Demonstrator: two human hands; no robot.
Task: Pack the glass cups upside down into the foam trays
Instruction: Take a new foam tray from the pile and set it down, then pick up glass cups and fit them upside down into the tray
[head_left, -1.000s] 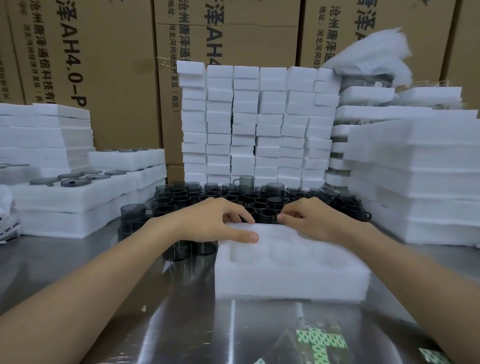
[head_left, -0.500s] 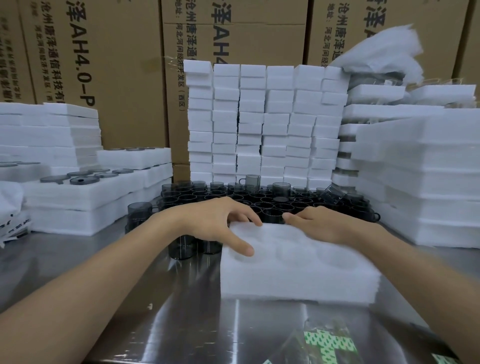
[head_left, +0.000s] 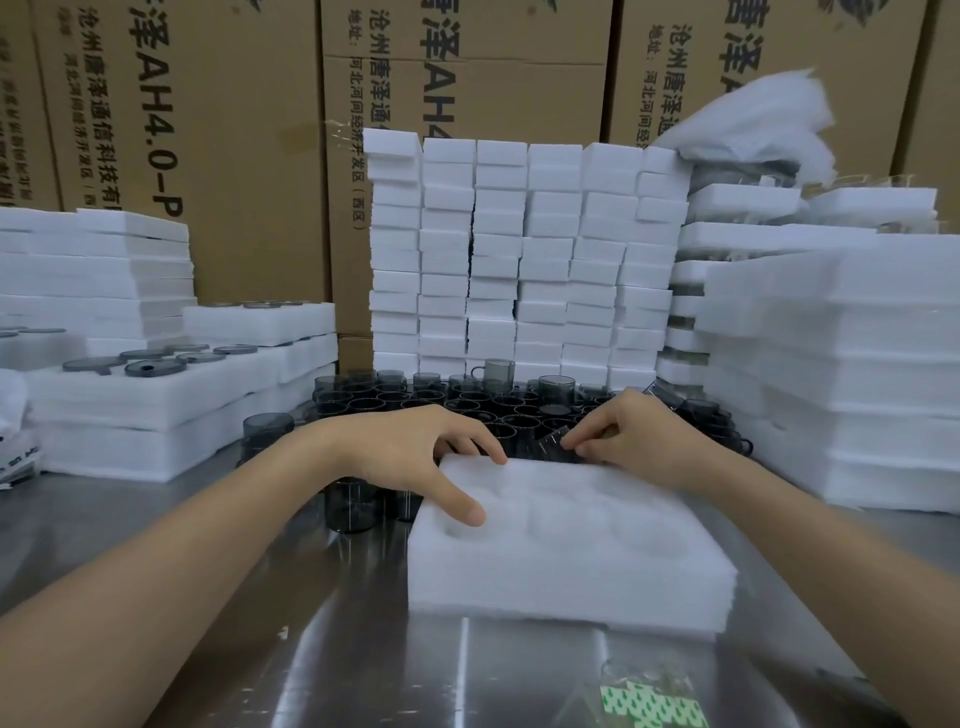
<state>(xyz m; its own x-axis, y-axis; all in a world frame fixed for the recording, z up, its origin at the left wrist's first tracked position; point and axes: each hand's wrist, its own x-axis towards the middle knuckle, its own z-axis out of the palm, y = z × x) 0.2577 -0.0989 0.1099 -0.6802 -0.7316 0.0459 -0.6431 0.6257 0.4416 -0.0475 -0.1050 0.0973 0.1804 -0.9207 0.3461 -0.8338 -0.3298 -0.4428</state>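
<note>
Cardboard boxes (head_left: 208, 130) wall off the back. White foam stacks (head_left: 831, 364) rise in the middle and on the right, kept within reach, I judge, as stock for later rounds. The steel desk (head_left: 363, 649) carries everything.

On its left lie filled trays (head_left: 156, 395), with dark round cup bases showing level with the foam. Those cups sit mouth down, so the work there looks done.

Straight ahead lies one tray (head_left: 571, 561), flat, its long edge toward the person. Its round pockets show no glass, so packing of this one has not begun. It sits just in front of the cups (head_left: 415, 400), a crowd of smoky grey glasses standing mouth up and touching one another. Some stand right by the tray's far edge, so each transfer needs only a short lift and a flip.

The left grip (head_left: 410, 457) is released. Its thumb lies flat beside a left pocket and its fingers spread over the far edge, probably to keep the light foam from sliding on the smooth steel. The right grip (head_left: 634, 441) is bunched at the far edge, fingertips pinching what looks like a tilted cup (head_left: 553, 447), though blur leaves that unsure. If it is a cup, the tilt suits turning it mouth down for a back pocket.
</note>
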